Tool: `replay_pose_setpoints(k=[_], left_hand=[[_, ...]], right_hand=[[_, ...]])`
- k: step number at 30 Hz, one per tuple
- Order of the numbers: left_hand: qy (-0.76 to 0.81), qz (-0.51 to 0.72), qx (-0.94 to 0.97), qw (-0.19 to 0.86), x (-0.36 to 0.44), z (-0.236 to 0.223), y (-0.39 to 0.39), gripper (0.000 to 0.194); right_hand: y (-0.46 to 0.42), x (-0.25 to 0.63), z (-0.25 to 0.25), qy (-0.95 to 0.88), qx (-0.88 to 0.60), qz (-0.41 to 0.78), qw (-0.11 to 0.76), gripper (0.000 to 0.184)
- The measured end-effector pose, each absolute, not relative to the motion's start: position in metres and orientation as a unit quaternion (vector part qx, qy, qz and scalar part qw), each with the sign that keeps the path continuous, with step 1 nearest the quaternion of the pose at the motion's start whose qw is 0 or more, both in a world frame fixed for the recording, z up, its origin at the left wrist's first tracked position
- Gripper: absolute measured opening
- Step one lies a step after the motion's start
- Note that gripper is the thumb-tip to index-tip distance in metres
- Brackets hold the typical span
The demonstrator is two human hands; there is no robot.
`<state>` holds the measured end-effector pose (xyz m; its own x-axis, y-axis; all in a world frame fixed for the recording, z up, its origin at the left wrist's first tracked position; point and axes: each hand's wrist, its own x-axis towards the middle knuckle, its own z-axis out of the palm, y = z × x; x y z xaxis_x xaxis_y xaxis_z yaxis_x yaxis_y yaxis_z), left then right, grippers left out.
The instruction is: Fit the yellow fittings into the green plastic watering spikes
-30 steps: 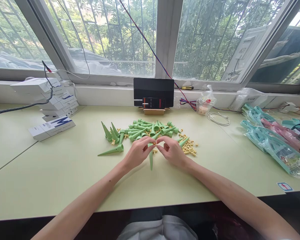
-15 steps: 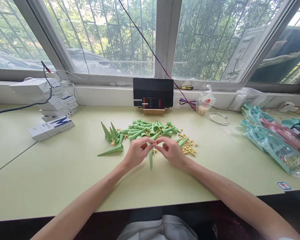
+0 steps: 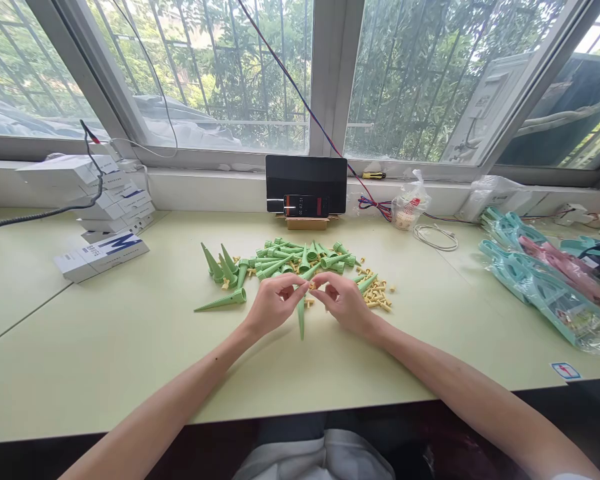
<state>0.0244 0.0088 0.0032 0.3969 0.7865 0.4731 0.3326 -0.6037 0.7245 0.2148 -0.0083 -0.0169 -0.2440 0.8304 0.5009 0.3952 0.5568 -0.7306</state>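
Note:
My left hand (image 3: 276, 301) is closed in a pinch, thumb against forefinger; what its fingertips hold is too small to make out. Facing it, my right hand (image 3: 344, 304) pinches a small yellow plastic piece (image 3: 311, 286) between thumb and forefinger. Just below the fingertips a green plastic spike (image 3: 301, 323) points toward me; whether it is held or lies on the table I cannot tell. Behind the hands is a pile of hollow green spikes (image 3: 280, 253). Yellow T-shaped pegs (image 3: 377, 293) are heaped beside my right hand. A single green spike (image 3: 221, 300) lies left of my left hand.
Several green spikes stand on end (image 3: 215, 263) at the pile's left. A phone (image 3: 306, 206) leans on a dark tablet (image 3: 305, 175) by the window. White boxes (image 3: 103, 257) are at left; bagged teal plastic items (image 3: 540, 280) and a white cable (image 3: 436, 238) at right.
My fingertips have parted slightly, and the yellow piece shows more between them. The spikes and pegs on the table have stayed in place.

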Motion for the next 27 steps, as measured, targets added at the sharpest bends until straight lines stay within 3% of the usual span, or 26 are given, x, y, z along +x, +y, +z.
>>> replay_pose_setpoints(k=[27], left_hand=[[0.367, 0.404, 0.791, 0.276, 0.0236, -0.0006, 0.012, 0.026]], right_hand=[[-0.008, 0.2151, -0.0164, -0.751, -0.402, 0.21, 0.48, 0.017]])
